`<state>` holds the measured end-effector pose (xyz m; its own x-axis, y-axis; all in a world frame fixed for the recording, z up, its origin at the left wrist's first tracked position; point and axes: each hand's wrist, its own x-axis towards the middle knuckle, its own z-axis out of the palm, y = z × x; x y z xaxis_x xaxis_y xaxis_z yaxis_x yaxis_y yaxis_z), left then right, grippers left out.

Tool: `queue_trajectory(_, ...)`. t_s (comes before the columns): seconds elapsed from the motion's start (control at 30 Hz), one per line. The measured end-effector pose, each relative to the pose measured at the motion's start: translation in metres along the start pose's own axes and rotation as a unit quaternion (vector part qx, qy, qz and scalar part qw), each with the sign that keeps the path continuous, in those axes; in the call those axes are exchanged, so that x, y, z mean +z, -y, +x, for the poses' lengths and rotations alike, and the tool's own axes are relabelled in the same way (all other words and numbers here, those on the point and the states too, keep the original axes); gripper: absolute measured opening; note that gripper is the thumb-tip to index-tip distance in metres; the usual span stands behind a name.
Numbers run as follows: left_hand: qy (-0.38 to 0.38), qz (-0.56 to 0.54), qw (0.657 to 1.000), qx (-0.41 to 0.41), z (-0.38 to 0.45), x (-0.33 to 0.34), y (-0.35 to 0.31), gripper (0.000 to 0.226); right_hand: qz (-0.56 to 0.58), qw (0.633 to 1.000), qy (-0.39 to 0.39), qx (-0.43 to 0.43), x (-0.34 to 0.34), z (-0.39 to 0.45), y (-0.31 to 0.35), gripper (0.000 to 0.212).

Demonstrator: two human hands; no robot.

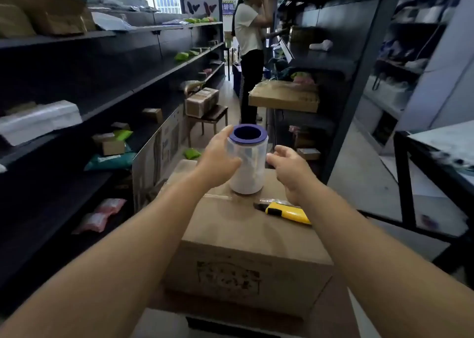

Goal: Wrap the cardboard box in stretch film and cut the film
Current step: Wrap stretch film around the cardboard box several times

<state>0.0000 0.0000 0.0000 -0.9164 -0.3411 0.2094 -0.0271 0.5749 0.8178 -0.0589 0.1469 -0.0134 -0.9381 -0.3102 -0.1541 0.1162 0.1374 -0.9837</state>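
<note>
Storeroom aisle, left hand (218, 158) gripping film roll (247, 159)

- Cardboard box (246, 237): plain brown corrugated board, matt, with a faded dark print on its near side.
- Stretch film roll (248, 163): clear, glossy plastic wound milky-white on a smooth blue plastic core.
- Utility knife (287, 211): shiny yellow plastic body with black trim.
- Shelving (143, 63): dark painted metal, dull finish.
- Green packets (181, 55) on the shelves: bright, slick plastic.
- Chair (209, 118): wooden legs, dark padded seat.
</note>
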Motion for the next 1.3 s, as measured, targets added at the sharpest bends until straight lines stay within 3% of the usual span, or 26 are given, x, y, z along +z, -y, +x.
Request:
queue_trajectory(0.23,0.049,0.199,0.976,0.075,0.025,0.004,0.014,0.084,-0.037,0.998,-0.025,0.038,0.01,0.017,-0.017,0.071)
queue_trajectory(0.5,0.039,0.312,0.943,0.113,0.048,0.017,0.026,0.087,-0.083,0.995,-0.012,0.051,0.019,0.051,-0.04,0.085)
queue_trajectory(0.63,0.053,0.326,0.937,0.115,0.055,0.02,0.027,0.084,-0.078,0.996,-0.009,0.037,0.023,0.06,-0.047,0.071)
queue_trajectory(0.93,0.036,0.312,0.942,0.121,0.054,0.027,0.033,0.083,-0.127,0.987,-0.097,-0.003,0.03,0.065,-0.058,0.019)
queue_trajectory(1.13,0.035,0.312,0.94,0.134,0.056,0.025,0.032,0.078,-0.081,0.991,-0.109,-0.023,0.03,0.063,-0.062,0.002)
queue_trajectory(1.3,0.022,0.315,0.937,0.15,0.059,0.024,0.036,0.071,-0.058,0.991,-0.112,-0.032,0.024,0.054,-0.067,0.014)
